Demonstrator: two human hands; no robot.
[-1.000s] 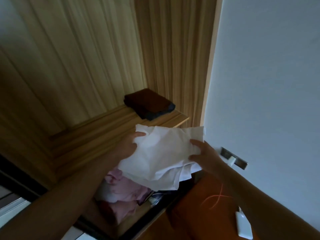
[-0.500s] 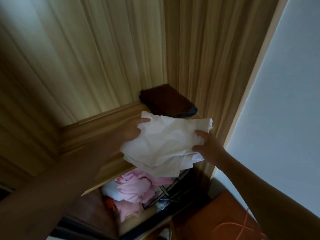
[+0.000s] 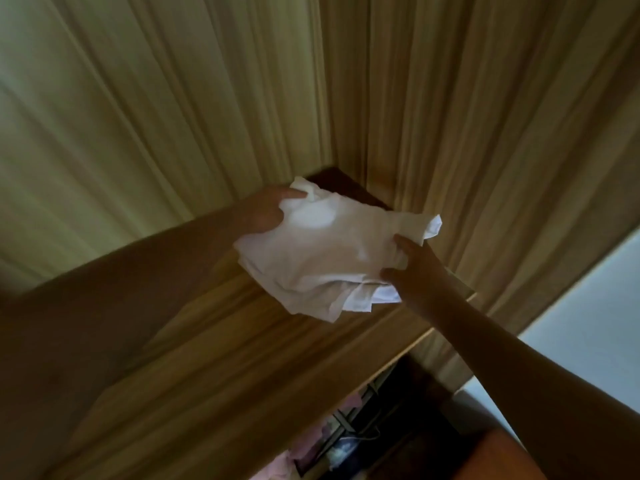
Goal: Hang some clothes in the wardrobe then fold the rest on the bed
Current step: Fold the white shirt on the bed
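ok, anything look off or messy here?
The white garment, gripped by left hand and right hand over the shelf, is only loosely folded: its layers splay unevenly at the near edge. Pink clothes below the shelf lie crumpled. No damage visible.

Dim, warm light; soft focus throughout.
Wooden panels (image 3: pixel 166 109) were smeared by blur; only the white garment (image 3: pixel 329 251) was brightly lit.

White garment (image 3: pixel 329 258): thin matt cloth, creased, limp between my fingers (image 3: pixel 403 241).
Shelf (image 3: pixel 242 341): smooth wood-grain board, faint sheen.
Wardrobe walls (image 3: pixel 173 98): same striped wood grain, smooth.
Dark garment (image 3: pixel 349 188): matt cloth.
Pink clothes (image 3: pixel 304 452): rumpled matt cloth.
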